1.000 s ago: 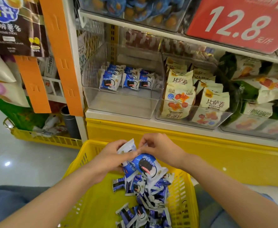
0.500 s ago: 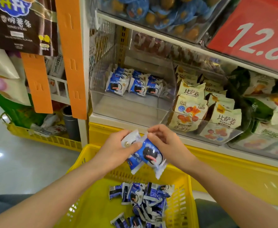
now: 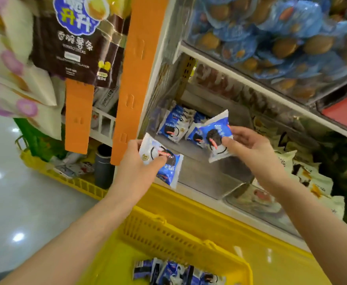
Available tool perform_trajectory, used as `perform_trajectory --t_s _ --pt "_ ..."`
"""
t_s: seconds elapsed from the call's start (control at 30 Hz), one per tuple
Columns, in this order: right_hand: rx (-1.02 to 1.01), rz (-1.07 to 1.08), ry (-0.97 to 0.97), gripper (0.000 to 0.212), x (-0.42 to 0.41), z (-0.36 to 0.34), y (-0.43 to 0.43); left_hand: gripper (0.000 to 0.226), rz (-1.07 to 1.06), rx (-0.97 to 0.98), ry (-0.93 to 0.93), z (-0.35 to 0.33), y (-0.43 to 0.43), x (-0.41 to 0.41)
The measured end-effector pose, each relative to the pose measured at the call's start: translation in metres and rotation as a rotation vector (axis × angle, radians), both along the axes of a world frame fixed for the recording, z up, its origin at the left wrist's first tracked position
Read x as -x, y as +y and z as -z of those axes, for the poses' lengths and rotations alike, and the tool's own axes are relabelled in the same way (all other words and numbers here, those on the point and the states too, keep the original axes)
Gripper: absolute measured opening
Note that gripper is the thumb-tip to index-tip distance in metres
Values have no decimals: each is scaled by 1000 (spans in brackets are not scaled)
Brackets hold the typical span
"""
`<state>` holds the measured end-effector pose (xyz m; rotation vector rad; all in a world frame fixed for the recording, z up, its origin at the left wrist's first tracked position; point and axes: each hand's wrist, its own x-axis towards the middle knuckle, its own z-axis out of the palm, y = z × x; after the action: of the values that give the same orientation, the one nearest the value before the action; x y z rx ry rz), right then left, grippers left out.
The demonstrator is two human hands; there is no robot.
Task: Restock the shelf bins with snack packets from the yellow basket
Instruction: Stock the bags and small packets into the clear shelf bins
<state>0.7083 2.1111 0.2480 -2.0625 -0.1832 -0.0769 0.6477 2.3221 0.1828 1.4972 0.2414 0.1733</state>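
Left hand (image 3: 136, 165) up at the front of the shelf, thumb and fingers pinching a blue-and-white snack packet (image 3: 170, 168) just at the lip of the clear bin (image 3: 205, 177). Right hand (image 3: 250, 147) higher and further in, gripping a second packet (image 3: 213, 132) by its edge, above the bin's bare floor. At the back of that bin, a small row of matching packets (image 3: 173, 124) stands against the rear wall. Down below, the yellow basket (image 3: 181, 229) sits close against the yellow shelf base (image 3: 220, 214), with more blue packets (image 3: 168, 272) lying in its bottom.

Around the scene: orange strips (image 3: 131, 79) hang down the shelf post, and a dark snack bag (image 3: 76, 44) hangs beside them. The upper bin (image 3: 271, 38) is packed with blue-wrapped round snacks. To the right, the cream packs (image 3: 312, 177) are blurred, possibly rolls. The glossy pale floor (image 3: 14, 202) catches the ceiling lights, and another yellow basket (image 3: 76, 182) rests on it.
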Motion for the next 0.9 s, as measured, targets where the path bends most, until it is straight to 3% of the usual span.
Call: perform_trajectory --t_s 0.1,0.2,0.37,0.73,0.9 --pt "37 19 -2 22 -45 9 21 35 -77 36 -65 -3 11 -4" --pt "282 -87 23 34 -78 27 46 33 -94 13 -164 -6 21 -6" --pt "656 -210 -51 35 -109 50 79 35 -76 39 -173 -4 30 -8" --pt "831 -221 -73 33 -133 65 89 35 -92 33 -200 -3 36 -9" --pt "824 -143 -33 44 -118 60 93 38 -60 47 -163 0 25 -4"
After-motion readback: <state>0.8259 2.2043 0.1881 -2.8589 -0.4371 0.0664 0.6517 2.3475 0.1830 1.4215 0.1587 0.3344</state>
